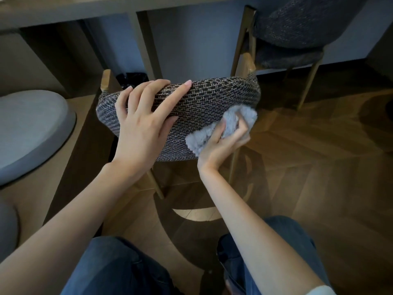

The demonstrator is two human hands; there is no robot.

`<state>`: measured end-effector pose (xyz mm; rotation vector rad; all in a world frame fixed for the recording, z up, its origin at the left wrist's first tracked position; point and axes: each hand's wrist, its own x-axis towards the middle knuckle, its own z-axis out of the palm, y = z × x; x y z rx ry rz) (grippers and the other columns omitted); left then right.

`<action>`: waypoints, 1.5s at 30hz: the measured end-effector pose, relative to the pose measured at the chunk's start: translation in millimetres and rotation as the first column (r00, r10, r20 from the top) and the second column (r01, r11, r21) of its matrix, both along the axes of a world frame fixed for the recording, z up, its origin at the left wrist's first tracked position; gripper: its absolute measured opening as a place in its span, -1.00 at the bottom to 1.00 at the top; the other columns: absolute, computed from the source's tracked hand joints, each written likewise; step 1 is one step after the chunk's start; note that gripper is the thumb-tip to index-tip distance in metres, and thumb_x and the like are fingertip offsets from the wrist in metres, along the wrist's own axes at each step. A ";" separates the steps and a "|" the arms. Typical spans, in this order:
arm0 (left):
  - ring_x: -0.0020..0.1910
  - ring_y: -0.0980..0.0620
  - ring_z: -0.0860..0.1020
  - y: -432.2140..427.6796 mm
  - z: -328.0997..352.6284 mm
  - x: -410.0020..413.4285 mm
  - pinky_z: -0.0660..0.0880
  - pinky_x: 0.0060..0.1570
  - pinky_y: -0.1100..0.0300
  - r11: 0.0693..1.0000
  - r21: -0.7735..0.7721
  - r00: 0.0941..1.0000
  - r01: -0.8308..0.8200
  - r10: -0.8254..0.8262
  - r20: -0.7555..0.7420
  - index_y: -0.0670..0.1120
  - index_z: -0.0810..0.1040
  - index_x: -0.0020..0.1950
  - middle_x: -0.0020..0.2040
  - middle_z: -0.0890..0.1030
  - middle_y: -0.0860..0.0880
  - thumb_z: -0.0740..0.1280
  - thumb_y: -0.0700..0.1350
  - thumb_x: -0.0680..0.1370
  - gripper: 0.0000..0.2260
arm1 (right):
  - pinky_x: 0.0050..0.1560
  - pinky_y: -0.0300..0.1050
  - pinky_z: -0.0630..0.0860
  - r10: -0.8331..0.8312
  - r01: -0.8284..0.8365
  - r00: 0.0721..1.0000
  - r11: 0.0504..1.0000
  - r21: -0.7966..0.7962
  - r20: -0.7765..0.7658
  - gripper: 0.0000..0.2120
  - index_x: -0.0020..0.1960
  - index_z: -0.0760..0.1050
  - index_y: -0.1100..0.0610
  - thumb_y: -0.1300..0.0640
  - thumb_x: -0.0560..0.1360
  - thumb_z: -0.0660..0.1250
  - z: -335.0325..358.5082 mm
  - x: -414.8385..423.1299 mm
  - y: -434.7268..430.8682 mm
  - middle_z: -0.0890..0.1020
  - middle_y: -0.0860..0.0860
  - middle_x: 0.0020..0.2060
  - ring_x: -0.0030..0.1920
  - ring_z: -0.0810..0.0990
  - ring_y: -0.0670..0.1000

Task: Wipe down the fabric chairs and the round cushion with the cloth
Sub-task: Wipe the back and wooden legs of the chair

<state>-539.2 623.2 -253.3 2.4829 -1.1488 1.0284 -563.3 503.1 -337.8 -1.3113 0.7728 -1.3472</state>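
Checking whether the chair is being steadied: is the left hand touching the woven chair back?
Touching. The head view shows the left hand lying on the woven chair back, fingers over its top edge, no gap.

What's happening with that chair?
A person is wiping a woven chair. The left hand rests over its top edge to steady it. The right hand holds a pale fluffy cloth bunched against the chair's lower right side. A second chair stands further back on the right, and the round grey cushion lies off to the left. Neither is being touched.
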 end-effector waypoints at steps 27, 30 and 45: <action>0.37 -0.09 0.29 23.0 10.7 4.0 0.05 0.38 -0.02 0.995 -0.069 0.980 0.068 -0.080 -0.185 0.09 0.27 0.51 0.38 0.40 -0.06 0.27 -0.21 0.58 -0.48 | 0.26 -0.19 0.41 0.157 -0.257 0.966 0.647 -0.718 -0.205 -0.65 0.21 0.32 0.02 0.24 0.46 0.25 21.8 -26.5 -34.4 0.18 0.20 0.25 0.30 0.29 0.12; 0.42 -0.13 0.27 24.9 7.5 5.1 0.06 0.43 -0.09 0.995 -0.070 0.981 0.074 -0.086 -0.175 0.05 0.26 0.52 0.41 0.37 -0.11 0.27 -0.24 0.58 -0.47 | 0.17 0.04 0.50 0.164 -0.446 0.882 0.591 -0.672 -0.441 -0.52 0.22 0.28 0.01 0.33 0.43 0.38 -15.7 -32.2 -50.7 0.18 0.19 0.24 0.27 0.32 0.22; 0.14 -0.05 0.46 39.0 -25.4 -47.7 0.44 0.17 0.02 0.939 -0.329 0.906 0.098 -0.221 -0.361 -0.08 0.43 0.40 0.21 0.45 -0.12 0.30 -0.19 0.59 -0.63 | 0.37 -0.36 0.20 0.343 -0.580 0.807 0.614 -0.536 -0.481 -0.64 0.29 0.42 -0.08 0.04 0.57 0.01 35.5 -90.9 -28.8 0.23 -0.13 0.15 0.28 0.30 -0.01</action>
